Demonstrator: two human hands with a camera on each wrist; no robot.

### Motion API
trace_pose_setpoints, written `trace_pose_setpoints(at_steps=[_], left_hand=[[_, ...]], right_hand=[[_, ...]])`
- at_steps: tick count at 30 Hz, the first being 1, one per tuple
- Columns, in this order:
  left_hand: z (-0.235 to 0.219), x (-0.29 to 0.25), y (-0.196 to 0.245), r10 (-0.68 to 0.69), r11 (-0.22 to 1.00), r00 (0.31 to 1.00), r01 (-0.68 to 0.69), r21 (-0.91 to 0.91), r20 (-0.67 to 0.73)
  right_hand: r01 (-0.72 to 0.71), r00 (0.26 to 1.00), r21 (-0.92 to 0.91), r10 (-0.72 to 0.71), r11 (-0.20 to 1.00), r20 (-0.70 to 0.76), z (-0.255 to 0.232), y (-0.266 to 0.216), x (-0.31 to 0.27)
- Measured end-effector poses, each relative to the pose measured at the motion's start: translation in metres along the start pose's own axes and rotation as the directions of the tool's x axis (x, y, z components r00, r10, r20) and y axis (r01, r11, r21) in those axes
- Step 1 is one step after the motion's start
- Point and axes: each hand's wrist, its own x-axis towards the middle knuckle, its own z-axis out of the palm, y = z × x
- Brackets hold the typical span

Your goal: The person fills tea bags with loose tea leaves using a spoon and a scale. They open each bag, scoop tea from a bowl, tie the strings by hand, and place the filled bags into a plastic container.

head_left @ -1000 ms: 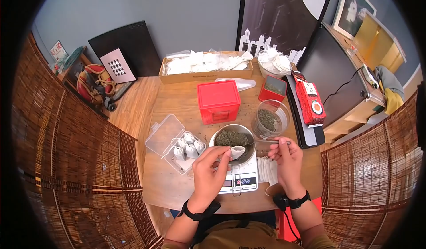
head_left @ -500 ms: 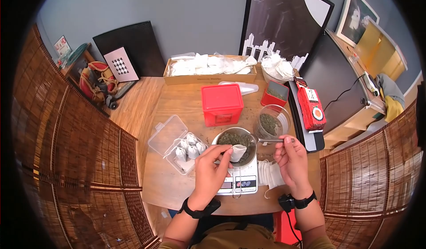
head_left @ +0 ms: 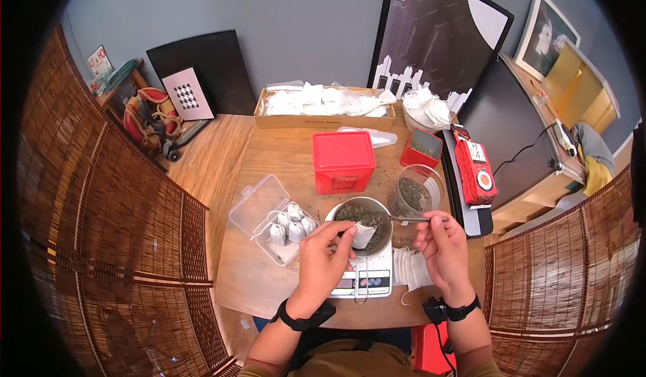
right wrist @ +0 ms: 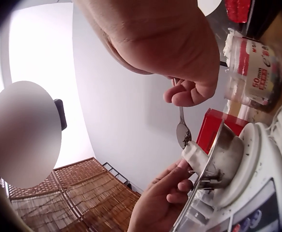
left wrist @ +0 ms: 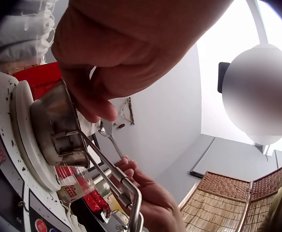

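My left hand (head_left: 323,256) pinches a small white cloth bag (head_left: 364,236) over the metal bowl (head_left: 389,242), which holds dried leaves and sits on a white scale (head_left: 377,287). The right hand (head_left: 444,252) grips the handle of a metal spoon (right wrist: 181,126); in the right wrist view its bowl, with some dark leaves in it, is at the bag's mouth. In the left wrist view the left fingers hang beside the metal bowl (left wrist: 56,128), and the spoon (left wrist: 113,143) reaches toward them from the right hand (left wrist: 153,203).
Filled bags (head_left: 296,230) sit in an open clear box (head_left: 259,205) at left. Behind the bowl is a red tin (head_left: 344,162); a clear jar (head_left: 431,189) with leaves stands to its right. Flat white bags (head_left: 410,268) lie right of the scale. A cardboard box (head_left: 323,120) is at the back.
The bag in my left hand has gone from tilted to more upright over the bowl. The spoon has swung so that its tip meets the bag's mouth. The head view has shifted slightly.
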Motion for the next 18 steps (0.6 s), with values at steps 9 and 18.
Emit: trace_pose_setpoints(at_steps=[9, 18], left_hand=[[-0.003, -0.001, 0.003, -0.029, 0.999, 0.999, 0.028, 0.027, 0.034], [0.005, -0.008, -0.006, -0.009, 0.997, 0.999, 0.006, -0.074, -0.049]], right_hand=[[0.147, 0.989, -0.097, -0.147, 0.984, 0.0, 0.004, 0.006, -0.018], [0.347, 0.89, -0.309, -0.415, 0.885, -0.19, 0.001, 0.041, -0.061]])
